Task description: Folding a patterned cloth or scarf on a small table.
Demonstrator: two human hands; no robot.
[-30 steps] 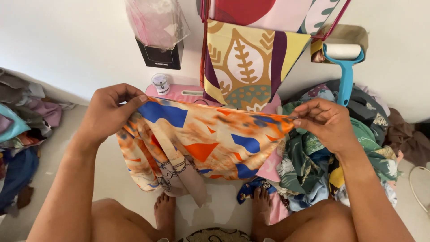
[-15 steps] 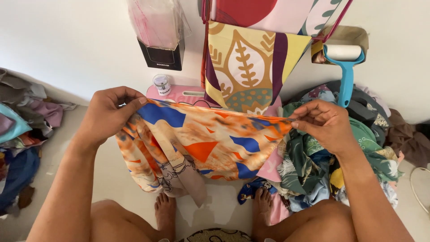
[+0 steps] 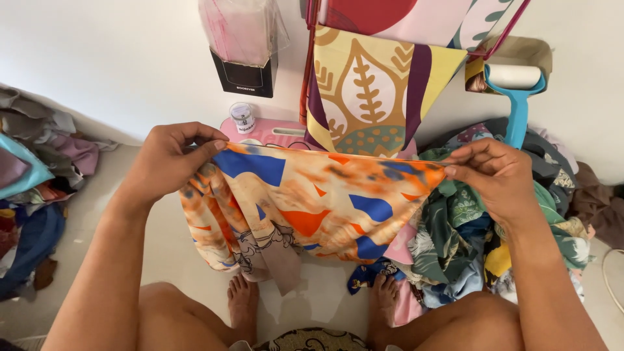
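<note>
The orange-and-blue patterned cloth (image 3: 312, 201) looks silky with a soft sheen. The blue-handled lint roller (image 3: 517, 97) is glossy plastic, its white roll papery. The pale floor (image 3: 97, 195) is smooth, faintly shiny.

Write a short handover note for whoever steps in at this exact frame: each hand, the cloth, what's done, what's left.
Left hand: pinching the left top corner of the orange, blue and cream patterned satin cloth.
Right hand: pinching the right top corner.
Cloth: held taut along its top edge above the pale floor, body and a grey strip hanging loose between the knees.
Done: top edge stretched straight.
Left: lower part still bunched, not folded.
Nearby: heap of patterned clothes on the right, another pile on the left.
</note>
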